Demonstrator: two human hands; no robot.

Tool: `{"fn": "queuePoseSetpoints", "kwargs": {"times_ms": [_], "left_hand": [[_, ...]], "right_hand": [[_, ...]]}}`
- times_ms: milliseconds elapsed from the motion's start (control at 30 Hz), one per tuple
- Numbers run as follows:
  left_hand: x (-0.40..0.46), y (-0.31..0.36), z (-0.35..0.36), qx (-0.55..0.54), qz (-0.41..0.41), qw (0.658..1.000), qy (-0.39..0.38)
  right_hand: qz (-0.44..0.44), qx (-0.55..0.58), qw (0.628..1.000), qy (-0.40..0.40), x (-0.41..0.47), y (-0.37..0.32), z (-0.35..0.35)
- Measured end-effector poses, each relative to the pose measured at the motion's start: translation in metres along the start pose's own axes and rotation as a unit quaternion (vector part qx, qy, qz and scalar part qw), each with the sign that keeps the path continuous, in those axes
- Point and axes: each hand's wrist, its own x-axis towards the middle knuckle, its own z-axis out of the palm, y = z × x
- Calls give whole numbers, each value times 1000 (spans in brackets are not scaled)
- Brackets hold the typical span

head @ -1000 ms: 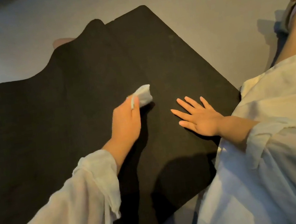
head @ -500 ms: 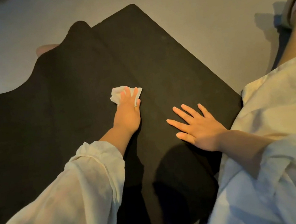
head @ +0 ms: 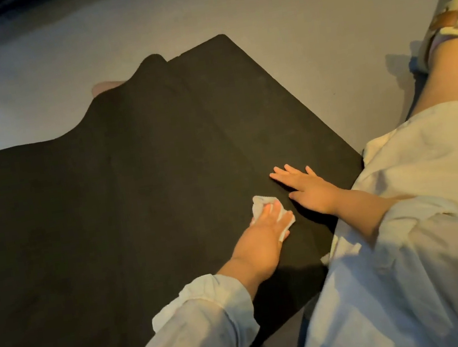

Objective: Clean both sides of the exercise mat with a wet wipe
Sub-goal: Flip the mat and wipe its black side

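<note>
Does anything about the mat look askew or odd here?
Yes. The black mat does not lie flat: its far edge humps up over something skin-coloured, partly hidden. Nothing looks spilled or torn.

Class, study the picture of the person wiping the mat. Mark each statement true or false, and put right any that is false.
1. The left hand presses a white wipe on the black mat. True.
2. The right hand holds a spray bottle. False: it lies flat on the mat, holding nothing.
3. The mat lies on a floor. True.
4. The mat is rolled up tight. False: it is spread out, its far edge humped.
</note>
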Motion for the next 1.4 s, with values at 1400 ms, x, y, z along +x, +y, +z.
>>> {"fn": "queuePoseSetpoints", "kwargs": {"times_ms": [1400], "left_hand": [[-226,-43,-12,-508,-339,751,253]], "right_hand": [[-78,195,964,166,-114,-237,90]]}}
